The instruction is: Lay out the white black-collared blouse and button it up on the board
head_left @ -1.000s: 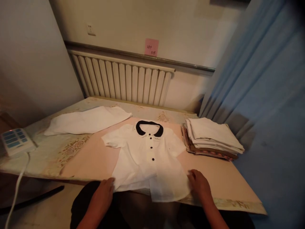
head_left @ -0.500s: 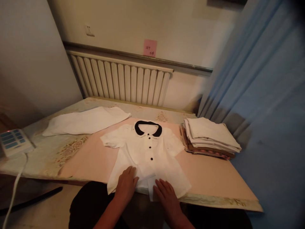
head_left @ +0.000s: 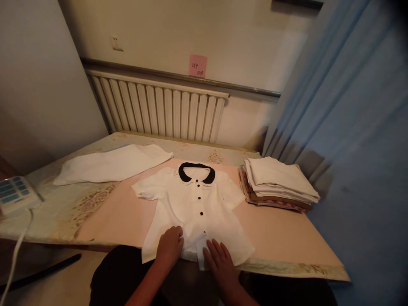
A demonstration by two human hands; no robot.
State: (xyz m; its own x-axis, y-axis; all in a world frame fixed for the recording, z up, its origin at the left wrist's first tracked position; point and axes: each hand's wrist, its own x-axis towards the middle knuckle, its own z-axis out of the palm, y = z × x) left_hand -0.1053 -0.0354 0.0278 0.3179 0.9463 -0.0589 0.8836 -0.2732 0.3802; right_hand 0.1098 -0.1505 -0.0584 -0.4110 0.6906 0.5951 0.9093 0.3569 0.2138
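Left hand [head_left: 170, 247]: laid flat, fingers together, on the near hem of the shirt, left of the button line
Right hand [head_left: 219, 262]: laid flat with fingers spread on the near hem, just beside the left hand; nothing is gripped
Shirt [head_left: 194, 212]: white, black collar and black buttons, spread face up on the near middle of the table, hem at the near edge
Table [head_left: 287, 238]: a pink sheet is seen over a flowered cover
Keypad [head_left: 14, 193]: placed at the near left edge, white cord hanging down
Folded stack [head_left: 277, 182]: set right of the shirt, apart from it
White cloth [head_left: 111, 163]: laid far left
Radiator [head_left: 159, 110]: mounted on the far wall, a pink note [head_left: 197, 66] stuck above it
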